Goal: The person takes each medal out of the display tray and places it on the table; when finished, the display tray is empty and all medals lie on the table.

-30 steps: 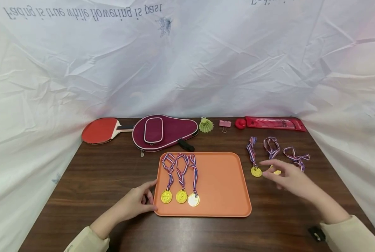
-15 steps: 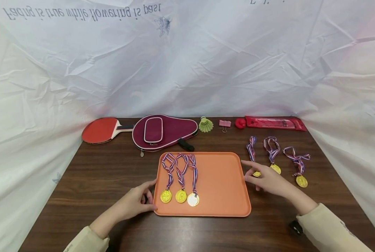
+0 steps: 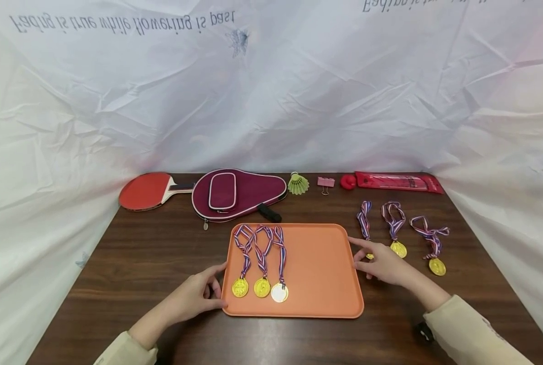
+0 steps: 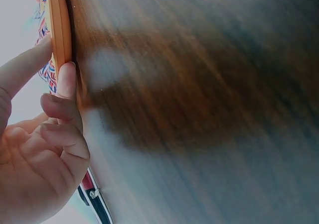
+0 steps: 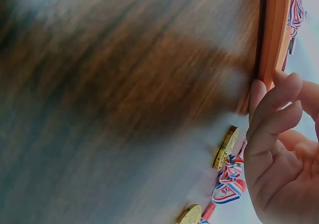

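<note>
Touching the left edge of the tray (image 3: 317, 274) with the left hand (image 3: 190, 294), with thumb and forefinger parted; touching its right edge with the right hand (image 3: 386, 263), spread likewise. Can see the tray flat on the table (image 3: 161, 238), with three medals (image 3: 262, 287) side by side on its left half, and more medals (image 3: 398, 249) near the right hand. Farther back, can see a racket (image 3: 143, 192), a case (image 3: 257, 190) and a shuttlecock (image 3: 298, 184)

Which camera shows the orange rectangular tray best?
The head view: it looks down on the orange rectangular tray, so all four corners and most of its surface show. The left wrist and right wrist views each catch only a narrow strip of its edge, seen from the side.
</note>
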`<state>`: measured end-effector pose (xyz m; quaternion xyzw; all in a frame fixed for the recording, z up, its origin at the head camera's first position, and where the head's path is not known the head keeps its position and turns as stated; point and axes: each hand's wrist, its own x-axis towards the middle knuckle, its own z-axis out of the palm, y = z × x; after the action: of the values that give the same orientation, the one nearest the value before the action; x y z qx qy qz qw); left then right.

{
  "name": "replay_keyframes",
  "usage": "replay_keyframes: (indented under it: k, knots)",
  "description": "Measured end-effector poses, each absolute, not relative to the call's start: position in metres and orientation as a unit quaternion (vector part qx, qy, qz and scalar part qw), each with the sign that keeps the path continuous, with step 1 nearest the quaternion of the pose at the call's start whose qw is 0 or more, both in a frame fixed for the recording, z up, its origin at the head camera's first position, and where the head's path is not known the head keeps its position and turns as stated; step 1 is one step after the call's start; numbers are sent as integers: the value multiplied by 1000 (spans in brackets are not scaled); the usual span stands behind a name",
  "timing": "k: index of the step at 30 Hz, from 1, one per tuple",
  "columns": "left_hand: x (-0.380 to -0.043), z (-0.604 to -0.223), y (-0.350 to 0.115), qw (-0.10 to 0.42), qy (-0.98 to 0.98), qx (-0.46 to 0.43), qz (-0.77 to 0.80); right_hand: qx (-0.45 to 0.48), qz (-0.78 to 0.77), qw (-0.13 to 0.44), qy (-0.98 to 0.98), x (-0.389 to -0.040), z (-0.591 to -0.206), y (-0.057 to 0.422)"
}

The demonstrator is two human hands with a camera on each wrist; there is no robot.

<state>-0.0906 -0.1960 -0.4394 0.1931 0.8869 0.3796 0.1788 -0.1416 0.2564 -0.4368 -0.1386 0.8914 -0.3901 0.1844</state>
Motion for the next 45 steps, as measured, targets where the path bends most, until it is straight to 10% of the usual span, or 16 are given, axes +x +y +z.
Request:
replay_keyframes:
  k: [13, 45]
  knots:
    - [-93, -430, -185, 39, 927, 199, 315, -129, -393, 186, 891, -142, -436, 254]
    - [-100, -437, -150, 46, 968, 152, 194, -107, -408, 190, 887, -139, -437, 253]
